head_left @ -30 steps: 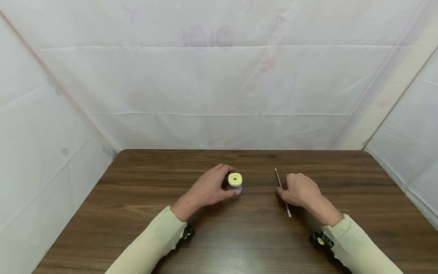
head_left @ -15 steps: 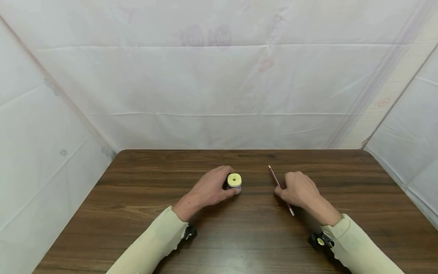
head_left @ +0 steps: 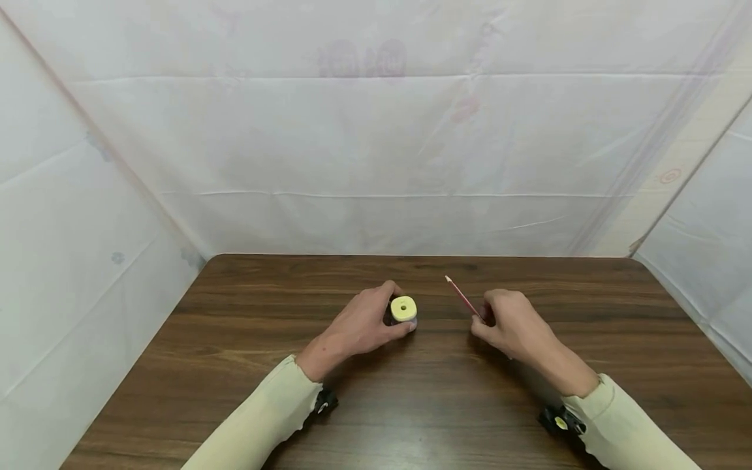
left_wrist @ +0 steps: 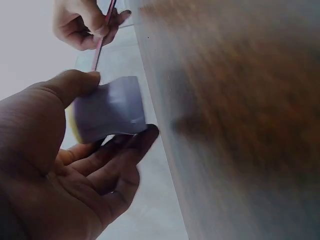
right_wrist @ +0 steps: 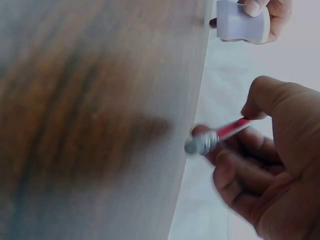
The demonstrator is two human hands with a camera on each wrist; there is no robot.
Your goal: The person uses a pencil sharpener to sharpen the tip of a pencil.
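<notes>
Near the middle of the dark wooden bench (head_left: 235, 365), the left hand (head_left: 358, 326) grips the small lilac sharpener with a yellow top (head_left: 403, 309). The right hand (head_left: 517, 325) pinches the thin red pencil (head_left: 463, 299); best to line its tip squarely with the top hole while bracing the sharpener firmly.

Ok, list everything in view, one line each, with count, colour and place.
sharpener: one, yellow top with a hole, pale lilac body, standing at the table's middle, gripped by the left hand.
pencil: one, red, metal end cap, tip raised toward the sharpener, pinched by the right hand.
table: one, dark brown wood grain.
sheets: white, hung behind and at both sides.
sleeves: two, pale yellow-green.
left hand: one, around the sharpener.
right hand: one, on the pencil.
</notes>
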